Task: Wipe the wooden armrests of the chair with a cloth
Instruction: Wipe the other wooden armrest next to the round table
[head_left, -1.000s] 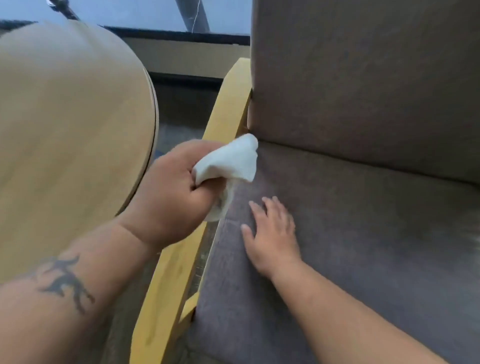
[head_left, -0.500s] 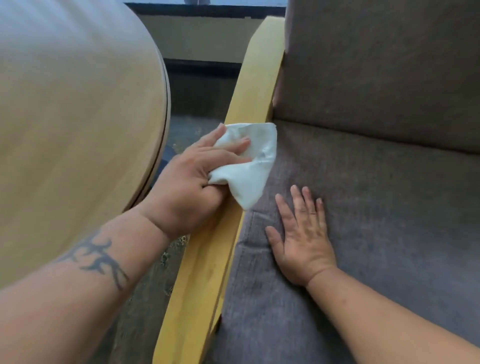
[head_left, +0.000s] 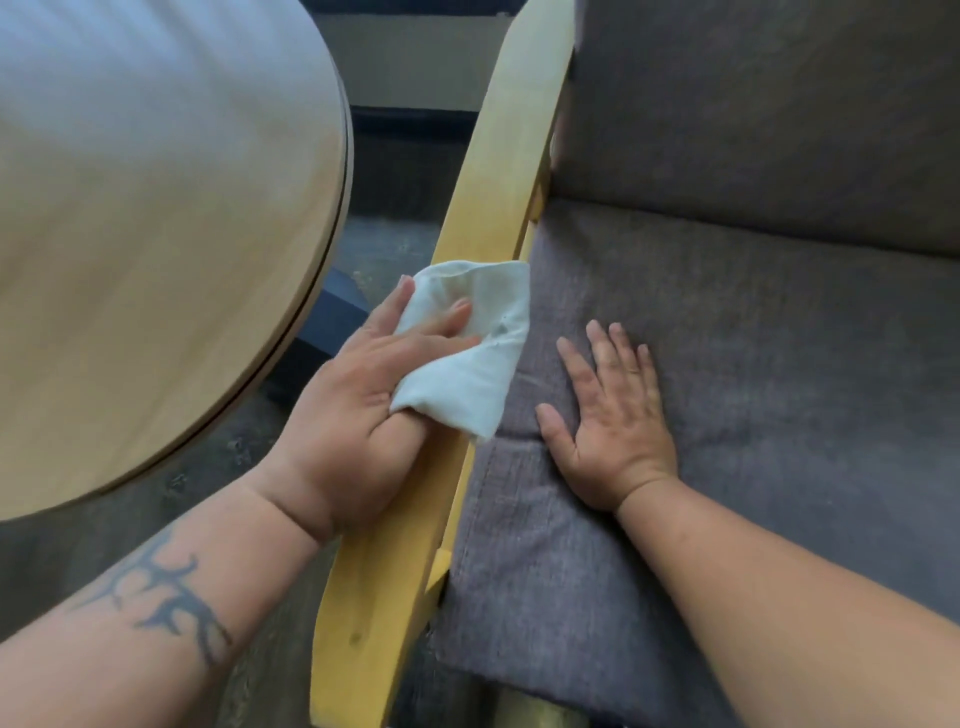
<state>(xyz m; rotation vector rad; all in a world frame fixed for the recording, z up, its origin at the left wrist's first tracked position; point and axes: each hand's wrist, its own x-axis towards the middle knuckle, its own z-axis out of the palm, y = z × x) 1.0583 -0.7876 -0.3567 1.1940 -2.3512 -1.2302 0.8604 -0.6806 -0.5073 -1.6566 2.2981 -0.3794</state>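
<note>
The chair's left wooden armrest (head_left: 498, 156) is pale yellow wood and runs from the top centre down to the bottom left of centre. A white cloth (head_left: 470, 353) lies folded across its middle. My left hand (head_left: 358, 415) presses the cloth onto the armrest, fingers spread over it and thumb tucked under its near edge. My right hand (head_left: 613, 421) lies flat, fingers apart, on the grey seat cushion (head_left: 753, 415) just right of the armrest, holding nothing. The chair's other armrest is out of view.
A round light-wood table top (head_left: 156, 234) fills the left side, its edge close to my left forearm. The grey backrest cushion (head_left: 753, 104) stands at the upper right. Dark floor shows in the narrow gap between table and armrest.
My left hand went from bunching the cloth in a fist to pressing it flat, then slid it along the armrest towards me. My right hand stayed flat on the seat.
</note>
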